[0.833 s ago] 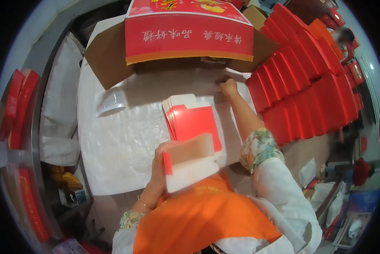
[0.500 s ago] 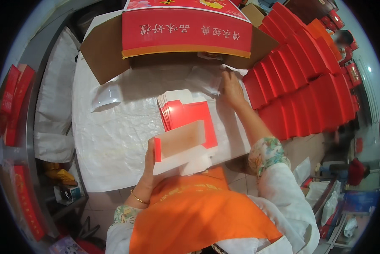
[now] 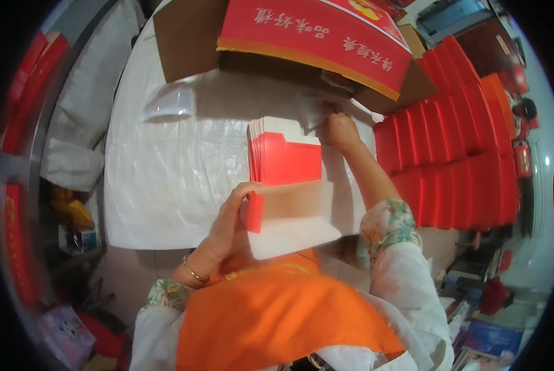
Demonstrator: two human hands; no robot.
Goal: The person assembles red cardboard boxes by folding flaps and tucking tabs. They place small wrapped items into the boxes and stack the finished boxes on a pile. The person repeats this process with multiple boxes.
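Observation:
My left hand grips the left end of an unfolded red-and-white carton, its pale inside facing up and its white flap toward my apron. Just beyond it lies a stack of flat red-and-white cartons, partly covered by the carton I hold. My right hand reaches forward to the far right of the table, its fingers closed at the edge of a clear plastic piece. Glare blurs the shape of that piece. Another clear curved plastic piece rests at the far left of the white-covered table.
A large red cardboard box lies across the far side, its brown flaps spread. Tall stacks of nested red boxes rise close to my right arm. On the left, beyond the table edge, are a white cloth covering and long red boxes.
The view has turned, and the far box sits further right in it. The carton in my left hand is turned more level, with its white flap spread wider. My right hand stays by the plastic.

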